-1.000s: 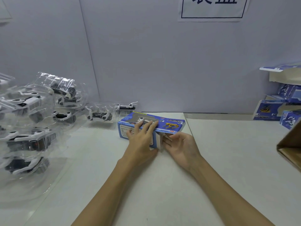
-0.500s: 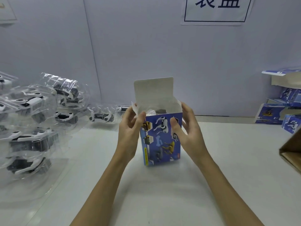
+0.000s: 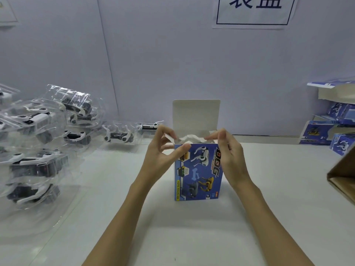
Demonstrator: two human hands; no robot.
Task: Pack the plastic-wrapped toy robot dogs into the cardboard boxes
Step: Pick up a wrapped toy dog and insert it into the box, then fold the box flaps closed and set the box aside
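A pale bluish-white wall (image 3: 153, 64) closes off the far edge of a white worktop (image 3: 192, 237). A vertical seam (image 3: 107, 60) divides the wall left of centre. High on the right hangs a white paper sign (image 3: 253, 12) with a dark border and large characters. Lighting is soft and even.

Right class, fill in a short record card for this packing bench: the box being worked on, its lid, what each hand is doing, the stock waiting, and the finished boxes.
box: blue toy-dog box, upright on the white table
lid: top flap standing open
left hand: left hand pinches the left side flap
right hand: right hand holds the right side flap at the top edge
contents: something white shows in the opening
stock: plastic-wrapped robot dogs piled left
other boxes: blue boxes stacked far right
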